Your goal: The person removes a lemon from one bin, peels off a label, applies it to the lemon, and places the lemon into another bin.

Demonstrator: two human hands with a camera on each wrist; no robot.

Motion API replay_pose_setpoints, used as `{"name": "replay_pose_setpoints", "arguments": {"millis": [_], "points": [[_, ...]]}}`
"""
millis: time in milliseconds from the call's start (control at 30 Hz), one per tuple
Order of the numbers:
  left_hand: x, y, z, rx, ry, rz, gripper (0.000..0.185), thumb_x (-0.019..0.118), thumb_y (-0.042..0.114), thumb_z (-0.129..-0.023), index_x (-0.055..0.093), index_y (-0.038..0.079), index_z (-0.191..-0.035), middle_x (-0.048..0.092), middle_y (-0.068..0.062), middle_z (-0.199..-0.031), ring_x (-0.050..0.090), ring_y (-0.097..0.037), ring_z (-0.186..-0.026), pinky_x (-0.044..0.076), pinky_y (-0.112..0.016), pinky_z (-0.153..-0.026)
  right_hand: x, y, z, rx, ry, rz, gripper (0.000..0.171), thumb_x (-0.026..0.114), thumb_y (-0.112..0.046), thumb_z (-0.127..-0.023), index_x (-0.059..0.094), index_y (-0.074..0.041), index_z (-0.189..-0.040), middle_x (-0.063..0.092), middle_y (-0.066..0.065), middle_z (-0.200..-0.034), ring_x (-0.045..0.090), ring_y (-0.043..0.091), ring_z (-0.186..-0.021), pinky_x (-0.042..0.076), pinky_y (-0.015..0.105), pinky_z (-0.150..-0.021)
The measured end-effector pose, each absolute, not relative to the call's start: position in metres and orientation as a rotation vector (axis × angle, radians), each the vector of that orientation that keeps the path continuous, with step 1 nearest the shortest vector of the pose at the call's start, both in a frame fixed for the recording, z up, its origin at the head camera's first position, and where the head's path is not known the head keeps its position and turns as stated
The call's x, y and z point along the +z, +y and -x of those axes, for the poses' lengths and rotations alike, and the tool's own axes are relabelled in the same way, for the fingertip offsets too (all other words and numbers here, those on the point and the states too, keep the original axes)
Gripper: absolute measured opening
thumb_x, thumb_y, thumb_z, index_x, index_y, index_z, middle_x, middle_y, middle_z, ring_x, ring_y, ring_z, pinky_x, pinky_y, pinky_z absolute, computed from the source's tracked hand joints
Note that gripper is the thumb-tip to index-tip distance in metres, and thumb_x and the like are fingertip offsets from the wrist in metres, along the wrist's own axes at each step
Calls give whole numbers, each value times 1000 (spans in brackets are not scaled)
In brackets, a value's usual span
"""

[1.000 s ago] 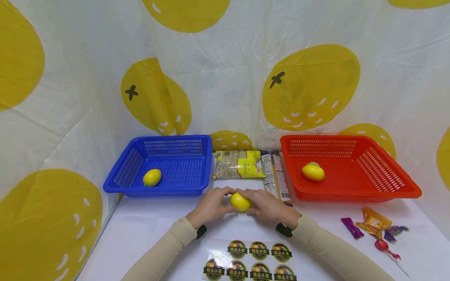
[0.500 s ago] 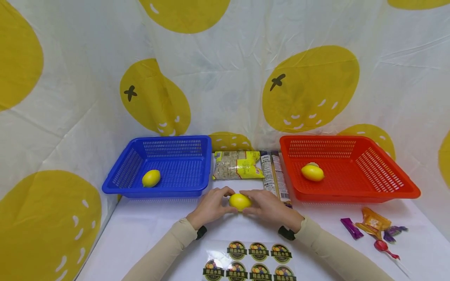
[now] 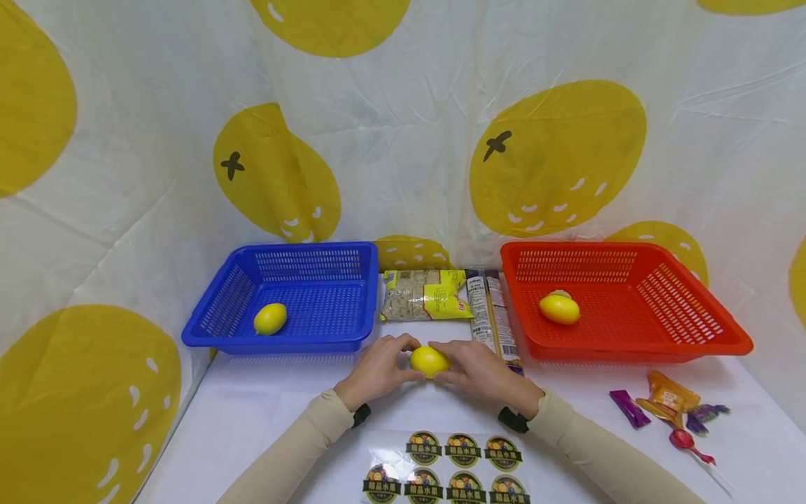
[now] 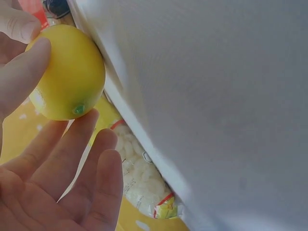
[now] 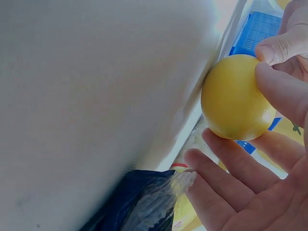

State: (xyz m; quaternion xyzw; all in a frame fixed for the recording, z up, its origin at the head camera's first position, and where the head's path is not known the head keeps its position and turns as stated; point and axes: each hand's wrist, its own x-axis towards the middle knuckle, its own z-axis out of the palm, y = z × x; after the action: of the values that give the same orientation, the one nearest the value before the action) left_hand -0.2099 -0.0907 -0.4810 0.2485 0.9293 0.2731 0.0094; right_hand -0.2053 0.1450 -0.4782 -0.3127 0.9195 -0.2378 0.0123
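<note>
Pinched the held lemon (image 3: pixel 429 362) with left hand (image 3: pixel 376 372) and right hand (image 3: pixel 483 372), thumbs toward the near side, fingertips toward the far. Spread the remaining fingers slightly apart, loosely, in both wrist views. Gripped from both ends, probably, to steady a round fruit against rolling. Held it low at the middle of the white table (image 3: pixel 252 399), seemingly against the cloth. Had a label sheet (image 3: pixel 446 469) on the near side, perhaps for easy reach. Saw loose sweets to the right: purple sweet (image 3: pixel 630 409), orange sweet (image 3: pixel 670 394), dark-wrapped sweet (image 3: pixel 705 418), red lollipop (image 3: pixel 682 439). Noticed a yellow bag (image 3: pixel 428 295) and a long packet (image 3: pixel 494 315) between the baskets, maybe to save room. Found one second lemon (image 3: pixel 271 319) in the blue basket (image 3: pixel 327 343), far left. Found a third lemon (image 3: pixel 560 309) in the red basket (image 3: pixel 630 353), far right, with something pale just beyond, too small to identify
</note>
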Motion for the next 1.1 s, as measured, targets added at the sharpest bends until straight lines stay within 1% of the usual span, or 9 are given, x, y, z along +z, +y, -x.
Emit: {"name": "replay_pose_setpoints", "arguments": {"millis": [267,367,567,667,833,1000,1100], "points": [[-480,-90,209,805,2915,-794,47,84,42,-84,69,20,-122,74,4,-116,66,-18,-104,53,-30,-87,-477,146,202,-736,2879,965,61,80,-33,-90,61,-9,-142,73,4,-129,70,20,-112,57,45,-97],[-480,-90,209,801,2915,-790,47,84,42,-84,69,20,-122,74,4,-116,65,-17,-103,52,-30,-87,-477,145,201,-731,2880,946,62,79,-33,-90,59,-9,-144,72,5,-131,70,22,-115,56,46,-99],[-480,-89,208,786,2934,-793,48,84,44,-83,69,21,-123,74,5,-116,65,-15,-103,53,-31,-88,-477,145,199,-710,2897,919,66,78,-35,-91,56,-9,-147,71,5,-132,69,22,-115,56,47,-100],[-479,-90,208,786,2950,-801,51,85,45,-82,69,20,-124,74,2,-117,66,-17,-104,54,-33,-88,-475,146,198,-700,2909,923,67,78,-36,-91,55,-8,-147,71,6,-132,69,23,-116,55,49,-100],[-478,-93,207,821,2963,-818,57,86,44,-82,67,16,-127,74,-3,-123,68,-22,-108,55,-38,-91,-469,150,196,-700,2917,901,69,78,-38,-91,54,-7,-148,69,8,-137,68,28,-122,53,52,-103],[-476,-97,202,832,2947,-792,59,86,43,-81,66,15,-129,73,-5,-126,67,-23,-112,55,-42,-94,-464,160,193,-727,2903,851,68,77,-39,-91,54,-8,-148,65,10,-142,64,31,-128,51,55,-107],[-476,-99,197,829,2942,-765,60,86,43,-81,66,14,-130,72,-5,-128,66,-24,-115,55,-44,-96,-462,165,187,-750,2904,836,67,77,-38,-92,54,-9,-148,65,10,-142,64,31,-128,50,55,-107]]}}
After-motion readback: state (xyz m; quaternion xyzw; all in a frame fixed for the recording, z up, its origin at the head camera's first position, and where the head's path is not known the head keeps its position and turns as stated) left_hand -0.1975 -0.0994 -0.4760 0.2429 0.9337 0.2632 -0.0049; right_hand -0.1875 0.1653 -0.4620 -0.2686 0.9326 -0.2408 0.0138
